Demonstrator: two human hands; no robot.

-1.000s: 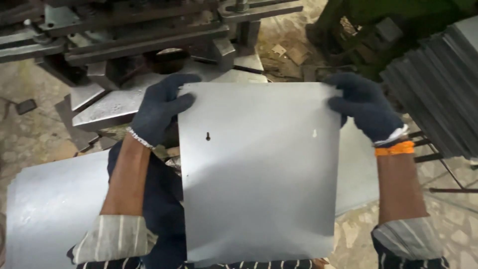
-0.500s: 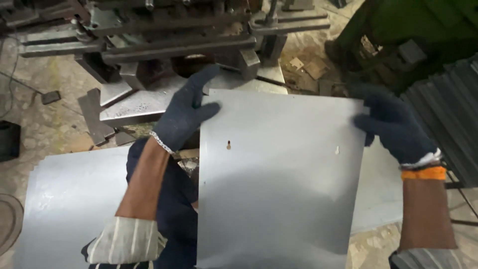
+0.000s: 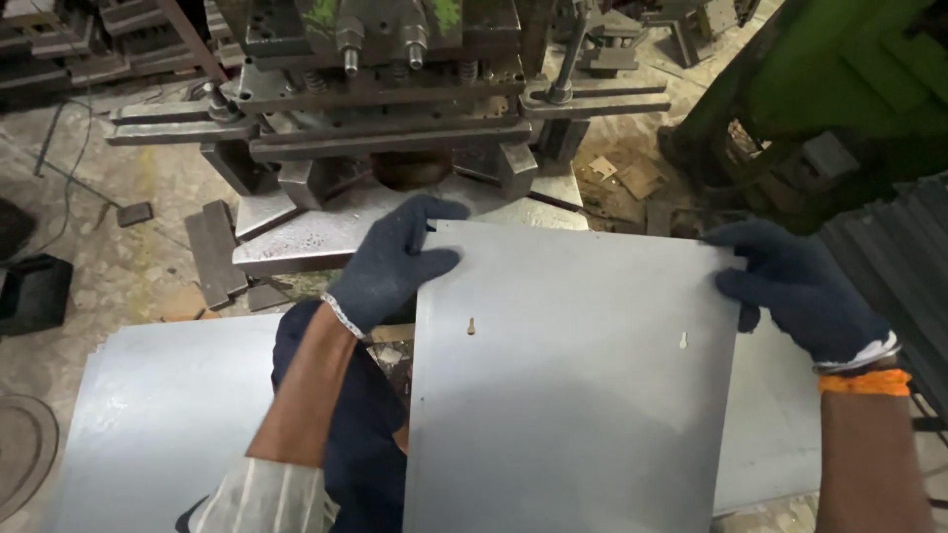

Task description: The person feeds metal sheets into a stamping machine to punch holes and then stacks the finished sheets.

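- A flat, rectangular sheet of dull grey metal [image 3: 573, 395] is held out in front of the body, above the lap and just short of the heavy steel press machine [image 3: 395, 109].
- Its surface is smooth and matt, with a soft sheen across the middle; two small keyhole-shaped holes are punched through it, one near the left edge and one toward the right.
- The top left corner is gripped by the left hand [image 3: 395, 262] in a dark blue knitted glove, the fingers curled over the top edge and the thumb laid on the face.
- The top right corner is pinched by the right hand [image 3: 800, 286] in a matching glove, fingers closed around the edge; an orange band [image 3: 851, 382] is worn at that wrist.
- A second grey metal sheet [image 3: 158, 424] lies lower down on the left, and another grey panel [image 3: 780, 434] shows behind the held sheet on the right.
- The bottom edge of the held sheet is cut off by the frame, so its full length cannot be told.
- The fingertips behind the sheet are hidden.
- The press's upper part is cropped, and the green machine body [image 3: 839, 89] at the right is only partly seen.
- The dark ribbed stack [image 3: 904, 266] at the far right is too shadowed to make out.
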